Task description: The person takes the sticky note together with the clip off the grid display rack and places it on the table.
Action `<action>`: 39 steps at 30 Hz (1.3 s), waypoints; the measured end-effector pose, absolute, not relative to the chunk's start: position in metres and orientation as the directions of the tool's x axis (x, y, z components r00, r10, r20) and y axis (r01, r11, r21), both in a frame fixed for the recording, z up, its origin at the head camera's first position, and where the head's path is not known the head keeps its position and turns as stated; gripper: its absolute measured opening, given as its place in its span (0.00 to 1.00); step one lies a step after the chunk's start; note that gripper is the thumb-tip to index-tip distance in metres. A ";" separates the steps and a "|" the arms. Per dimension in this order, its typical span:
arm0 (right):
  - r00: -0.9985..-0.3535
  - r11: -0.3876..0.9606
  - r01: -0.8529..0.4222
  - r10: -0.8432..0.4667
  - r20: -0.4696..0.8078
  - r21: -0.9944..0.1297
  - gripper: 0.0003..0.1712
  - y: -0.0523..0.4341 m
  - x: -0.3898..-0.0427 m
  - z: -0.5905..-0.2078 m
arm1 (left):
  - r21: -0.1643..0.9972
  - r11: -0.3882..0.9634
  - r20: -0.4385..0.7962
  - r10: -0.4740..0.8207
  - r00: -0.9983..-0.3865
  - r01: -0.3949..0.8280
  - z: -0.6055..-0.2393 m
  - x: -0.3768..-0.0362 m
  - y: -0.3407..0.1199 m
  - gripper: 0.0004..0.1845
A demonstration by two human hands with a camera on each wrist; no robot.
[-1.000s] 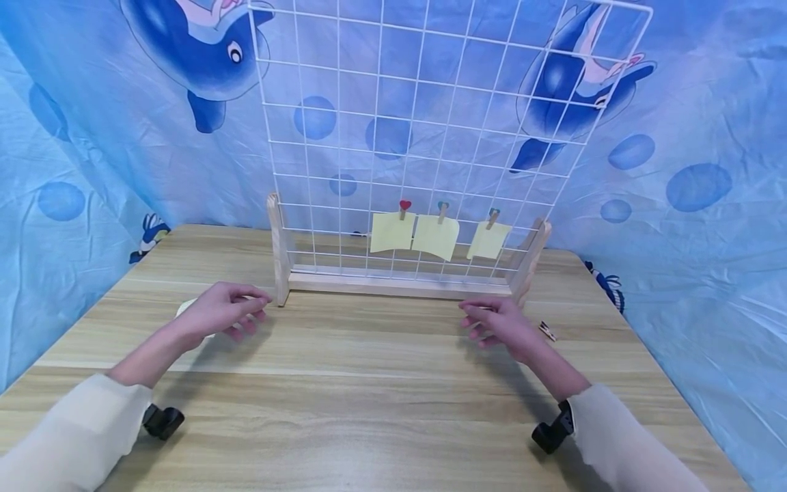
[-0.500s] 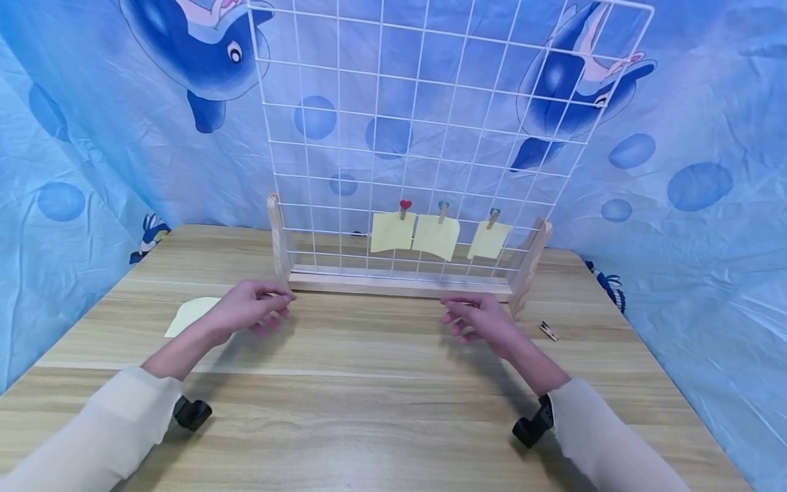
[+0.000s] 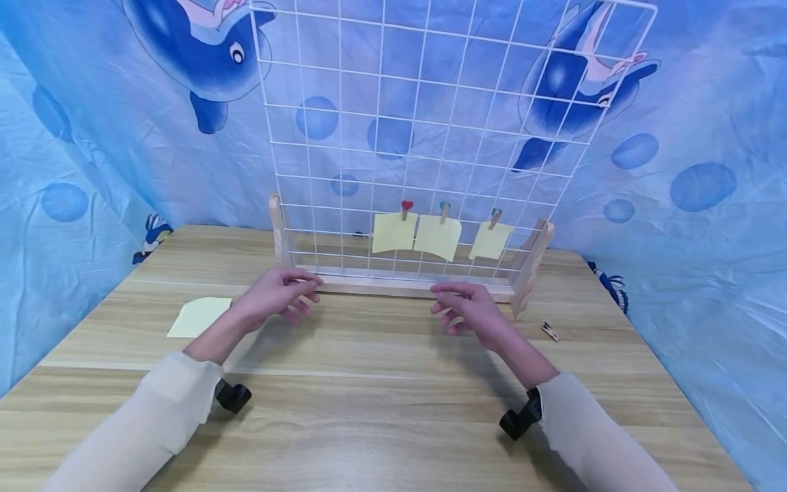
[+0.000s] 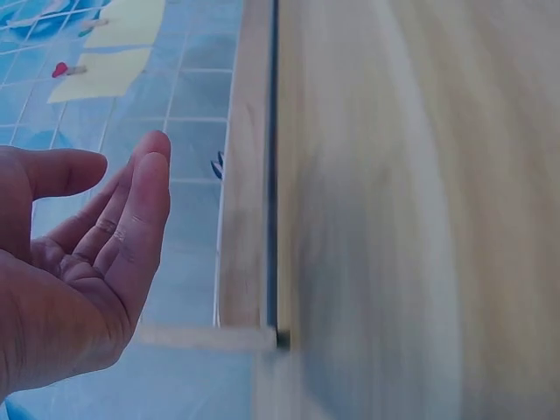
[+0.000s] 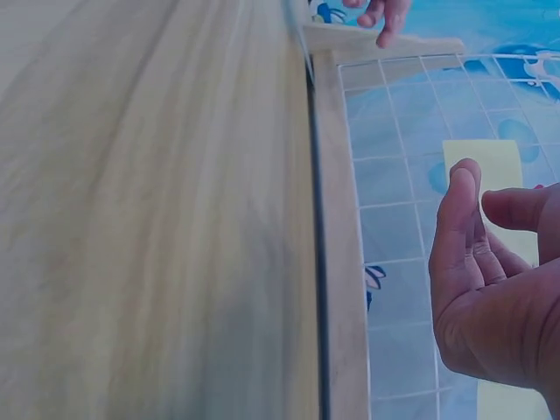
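My left hand [image 3: 278, 296] hovers over the table just in front of the left part of a wooden stand's base bar [image 3: 369, 284]. Loosely bent, its fingers [image 4: 144, 197] have nothing between them and the thumb. Toward the right end of that bar is my right hand [image 3: 472, 311], thumb and fingers apart and also holding nothing. Behind the hands, a white wire grid [image 3: 361, 143] rises from the stand. Three pale yellow paper notes [image 3: 394, 233] hang low on it from small wooden clothespins; one clothespin has a red heart [image 3: 407, 205], the others teal tops.
Another yellow note [image 3: 195, 317] lies on the wooden table [image 3: 381, 424], left of my left forearm. A small loose clothespin [image 3: 550, 332] rests right of my right hand. A blue dolphin-print cloth [image 3: 688, 273] surrounds the table at the back and sides.
Both hands have moved inward toward each other and slightly forward, the left farther than the right. The loose note on the left has come out from behind my left hand.
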State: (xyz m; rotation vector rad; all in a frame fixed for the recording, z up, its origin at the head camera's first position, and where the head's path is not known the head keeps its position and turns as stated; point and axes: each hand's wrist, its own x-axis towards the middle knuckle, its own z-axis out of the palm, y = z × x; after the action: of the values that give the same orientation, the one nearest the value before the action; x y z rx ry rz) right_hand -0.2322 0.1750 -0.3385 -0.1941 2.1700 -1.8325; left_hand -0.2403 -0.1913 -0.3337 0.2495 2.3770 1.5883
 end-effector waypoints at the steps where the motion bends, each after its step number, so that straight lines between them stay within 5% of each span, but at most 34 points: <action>1: -0.948 0.180 0.086 -0.287 -0.136 -0.980 0.23 0.174 -0.233 -0.337 | 0.927 0.376 -0.127 0.289 -0.949 -0.010 -0.333 -0.242 -0.188 0.22; 29: -0.966 0.060 0.004 -0.256 -0.019 -0.998 0.23 0.145 -0.264 -0.296 | 0.981 0.192 -0.074 0.245 -0.967 -0.027 -0.327 -0.274 -0.121 0.22; 39: -0.972 0.034 0.005 -0.236 -0.013 -0.999 0.23 0.139 -0.275 -0.282 | 0.993 -0.002 -0.113 0.275 -0.955 -0.119 -0.331 -0.284 -0.113 0.29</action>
State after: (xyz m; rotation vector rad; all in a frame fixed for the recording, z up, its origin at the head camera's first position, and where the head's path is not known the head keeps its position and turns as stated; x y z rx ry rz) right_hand -0.2754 0.1385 -0.2821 -0.2410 2.1256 -2.0555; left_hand -0.2838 -0.1125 -0.3309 0.1632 2.0009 2.0394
